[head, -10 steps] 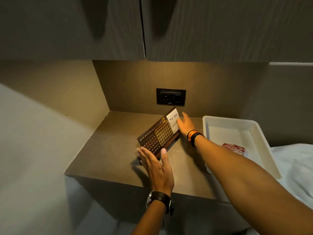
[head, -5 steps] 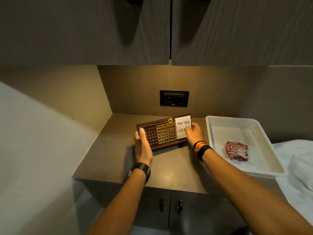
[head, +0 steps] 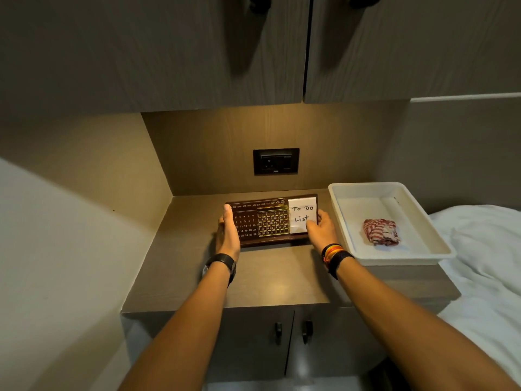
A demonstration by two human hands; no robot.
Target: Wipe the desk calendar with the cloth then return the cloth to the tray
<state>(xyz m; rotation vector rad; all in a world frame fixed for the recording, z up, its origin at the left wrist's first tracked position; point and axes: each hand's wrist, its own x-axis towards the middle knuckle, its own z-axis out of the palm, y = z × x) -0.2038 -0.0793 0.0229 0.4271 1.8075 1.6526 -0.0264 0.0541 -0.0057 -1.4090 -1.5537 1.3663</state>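
Note:
A dark brown desk calendar (head: 270, 222) with a gold frame and a white "To Do List" note stands on the counter, facing me squarely. My left hand (head: 228, 235) presses flat against its left end. My right hand (head: 320, 232) grips its right end, thumb on the note. A crumpled red-and-white striped cloth (head: 380, 231) lies in the white tray (head: 344, 221) to the right of the calendar, untouched by either hand.
The brown counter (head: 270, 280) sits in a niche with walls at the left and back. A black wall socket (head: 276, 161) is behind the calendar. Upper cabinets hang overhead, cabinet doors (head: 282, 334) stand below. A white bed sheet (head: 485, 263) lies at the right.
The calendar was angled and tilted one second ago; both hands have turned it square to me and stood it parallel to the back wall. The cloth stayed in the tray.

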